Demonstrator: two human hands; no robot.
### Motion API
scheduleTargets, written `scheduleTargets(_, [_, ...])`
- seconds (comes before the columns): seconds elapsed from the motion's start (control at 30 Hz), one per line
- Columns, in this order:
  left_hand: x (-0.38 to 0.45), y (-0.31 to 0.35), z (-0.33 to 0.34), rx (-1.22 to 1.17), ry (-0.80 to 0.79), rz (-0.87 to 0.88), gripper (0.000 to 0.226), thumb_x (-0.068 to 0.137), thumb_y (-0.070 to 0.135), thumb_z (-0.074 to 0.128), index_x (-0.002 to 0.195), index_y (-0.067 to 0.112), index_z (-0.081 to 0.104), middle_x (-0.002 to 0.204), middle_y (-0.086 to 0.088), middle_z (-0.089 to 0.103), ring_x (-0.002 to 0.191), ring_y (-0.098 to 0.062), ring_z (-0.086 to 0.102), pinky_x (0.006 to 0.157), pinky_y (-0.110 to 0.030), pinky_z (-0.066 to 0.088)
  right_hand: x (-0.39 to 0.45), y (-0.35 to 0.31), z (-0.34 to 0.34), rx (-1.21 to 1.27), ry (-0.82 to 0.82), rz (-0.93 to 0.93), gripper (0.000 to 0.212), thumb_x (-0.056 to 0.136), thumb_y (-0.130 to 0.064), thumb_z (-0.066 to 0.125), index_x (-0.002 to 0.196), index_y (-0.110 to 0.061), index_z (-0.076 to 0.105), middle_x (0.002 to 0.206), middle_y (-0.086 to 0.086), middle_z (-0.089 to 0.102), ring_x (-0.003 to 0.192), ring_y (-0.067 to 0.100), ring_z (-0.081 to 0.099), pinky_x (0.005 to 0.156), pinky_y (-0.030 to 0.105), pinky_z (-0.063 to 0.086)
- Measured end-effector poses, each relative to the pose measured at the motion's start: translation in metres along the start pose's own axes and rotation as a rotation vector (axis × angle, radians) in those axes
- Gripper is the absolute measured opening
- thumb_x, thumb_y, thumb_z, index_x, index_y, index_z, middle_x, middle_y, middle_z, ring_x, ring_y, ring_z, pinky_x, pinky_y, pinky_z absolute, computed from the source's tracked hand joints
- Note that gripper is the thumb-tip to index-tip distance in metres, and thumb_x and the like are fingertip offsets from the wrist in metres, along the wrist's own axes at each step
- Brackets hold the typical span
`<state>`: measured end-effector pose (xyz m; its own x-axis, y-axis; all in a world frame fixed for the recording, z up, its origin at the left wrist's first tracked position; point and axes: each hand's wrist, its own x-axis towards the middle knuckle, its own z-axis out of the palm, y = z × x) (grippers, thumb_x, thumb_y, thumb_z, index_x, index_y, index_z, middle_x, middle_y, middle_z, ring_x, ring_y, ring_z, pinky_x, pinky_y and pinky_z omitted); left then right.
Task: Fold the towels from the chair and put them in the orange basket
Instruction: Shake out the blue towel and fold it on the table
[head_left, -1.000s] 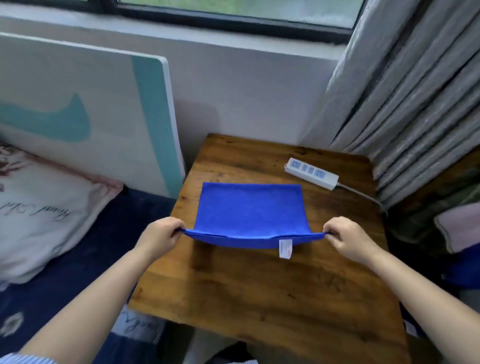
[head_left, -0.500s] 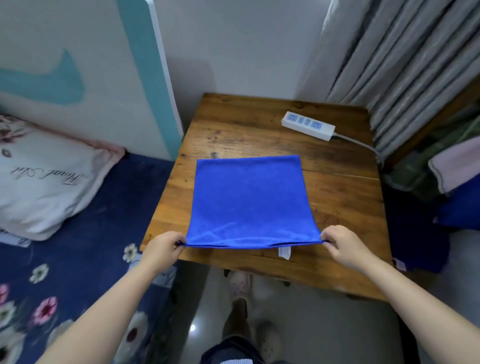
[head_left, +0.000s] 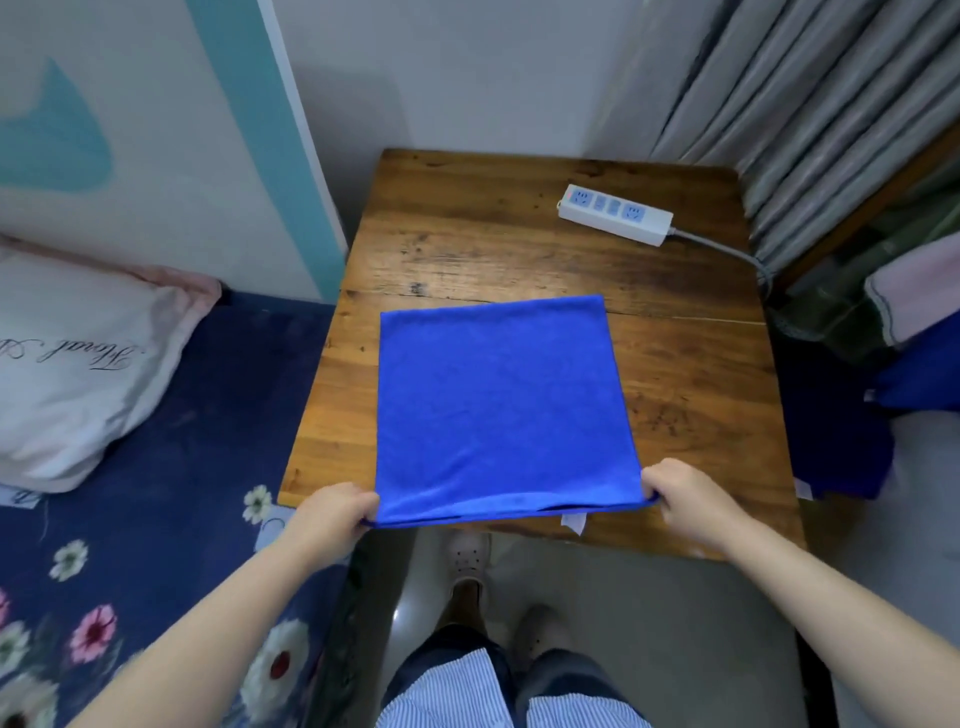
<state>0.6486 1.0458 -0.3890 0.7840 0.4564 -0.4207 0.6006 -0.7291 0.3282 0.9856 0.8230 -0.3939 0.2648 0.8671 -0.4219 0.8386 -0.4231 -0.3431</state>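
Folding step under way: left hand (head_left: 332, 512) and right hand (head_left: 680, 499) are pinching the near corners of the blue towel (head_left: 498, 405), lying at the wooden table's (head_left: 467, 244) 6 o'clock edge. Next move likely calls for carrying both corners toward 12 o'clock. Orange basket not visible.

I am counting one blue towel (head_left: 498, 410) lying on one table (head_left: 691, 395), and my two hands, left (head_left: 332, 519) and right (head_left: 685, 504), pinching its two near corners. I am also seeing one power strip (head_left: 615, 214), one pillow (head_left: 67, 369) and my two shoes (head_left: 467, 551).
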Motion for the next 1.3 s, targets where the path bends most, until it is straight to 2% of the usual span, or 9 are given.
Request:
scheduleTargets(0.1, [0.001, 0.000, 0.027, 0.167, -0.073, 0.072, 0.047, 0.012, 0.006, 0.082, 0.040, 0.017, 0.046, 0.039, 0.005, 0.045, 0.038, -0.012, 0.051, 0.033, -0.018, 0.026, -0.012, 0.000, 0.033, -0.245, -0.029, -0.099, 0.043, 0.025, 0.004, 0.074, 0.048, -0.017, 0.045, 0.052, 0.001, 0.049, 0.063, 0.016, 0.041, 0.046, 0.023, 0.030])
scheduleTargets(0.27, [-0.001, 0.002, 0.064, 0.220, -0.110, 0.021, 0.051, 0.003, 0.007, 0.082, 0.039, 0.018, 0.047, 0.041, 0.005, 0.046, 0.036, -0.013, 0.049, 0.031, -0.013, 0.024, -0.022, -0.001, 0.066, -0.327, 0.008, 0.010, 0.052, 0.003, 0.002, 0.078, 0.044, -0.011, 0.049, 0.047, 0.004, 0.048, 0.041, 0.023, 0.049, 0.034, 0.024, 0.026])
scheduleTargets(0.43, [0.003, 0.001, 0.081, 0.191, -0.013, -0.018, 0.051, 0.010, -0.001, 0.083, 0.043, 0.015, 0.047, 0.043, 0.003, 0.047, 0.038, -0.017, 0.049, 0.038, -0.015, 0.017, -0.022, -0.003, 0.079, -0.442, 0.137, -0.008, 0.050, 0.015, -0.003, 0.080, 0.057, -0.012, 0.053, 0.056, 0.005, 0.051, 0.062, 0.026, 0.040, 0.043, 0.032, 0.036])
scheduleTargets(0.6, [-0.003, -0.002, 0.082, 0.200, 0.093, 0.034, 0.046, 0.021, 0.001, 0.083, 0.048, 0.015, 0.049, 0.050, 0.006, 0.053, 0.061, -0.009, 0.040, 0.037, -0.014, 0.033, -0.012, -0.001, 0.088, -0.478, 0.116, -0.130, 0.073, 0.016, 0.000, 0.077, 0.071, -0.017, 0.033, 0.056, 0.002, 0.051, 0.064, 0.022, 0.032, 0.054, 0.030, 0.017])
scheduleTargets(0.77, [-0.006, -0.005, 0.073, 0.090, 0.113, -0.029, 0.062, 0.029, -0.006, 0.083, 0.055, 0.019, 0.032, 0.047, 0.008, 0.045, 0.049, -0.011, 0.040, 0.042, -0.009, 0.010, -0.006, -0.003, 0.072, -0.479, 0.077, -0.283, 0.045, 0.013, 0.006, 0.072, 0.045, -0.016, 0.049, 0.044, -0.001, 0.045, 0.038, 0.017, 0.044, 0.053, 0.029, 0.014])
scheduleTargets(0.97, [-0.013, 0.000, 0.065, -0.034, 0.122, -0.097, 0.049, 0.041, -0.010, 0.080, 0.050, 0.017, 0.040, 0.055, 0.014, 0.030, 0.050, -0.015, 0.045, 0.045, -0.007, 0.011, -0.016, 0.007, 0.076, -0.416, 0.287, -0.341, 0.035, 0.045, 0.008, 0.038, 0.064, -0.019, 0.027, 0.046, 0.002, 0.044, 0.058, 0.018, 0.021, 0.053, 0.030, 0.014])
scheduleTargets(1.03, [-0.014, 0.003, 0.061, -0.150, 0.104, -0.167, 0.049, 0.064, -0.006, 0.070, 0.053, 0.024, 0.033, 0.064, 0.010, 0.043, 0.073, -0.018, 0.055, 0.050, -0.018, 0.030, -0.019, 0.012, 0.069, -0.356, 0.269, -0.314, 0.033, 0.040, 0.005, 0.050, 0.061, -0.016, 0.036, 0.048, 0.002, 0.045, 0.060, 0.018, 0.023, 0.053, 0.030, 0.017])
scheduleTargets(1.13, [-0.016, 0.005, 0.039, -0.515, -0.155, -0.295, 0.040, 0.078, -0.005, 0.060, 0.057, 0.019, 0.035, 0.092, 0.001, 0.060, 0.097, -0.005, 0.053, 0.080, -0.025, 0.044, -0.024, 0.013, 0.043, -0.116, 0.198, -0.358, 0.030, 0.050, -0.008, 0.051, 0.063, -0.025, 0.030, 0.054, -0.002, 0.044, 0.063, 0.013, 0.030, 0.056, 0.024, 0.025])
scheduleTargets(1.3, [-0.009, 0.002, -0.019, -0.938, -0.227, -0.318, 0.022, 0.067, 0.011, 0.059, 0.063, 0.012, 0.037, 0.065, -0.001, 0.043, 0.059, -0.003, 0.044, 0.054, -0.017, 0.029, -0.004, -0.007, -0.024, 0.326, -0.030, -0.078, 0.015, 0.058, -0.016, 0.045, 0.053, -0.027, 0.036, 0.057, -0.010, 0.043, 0.057, 0.003, 0.043, 0.057, 0.010, 0.033])
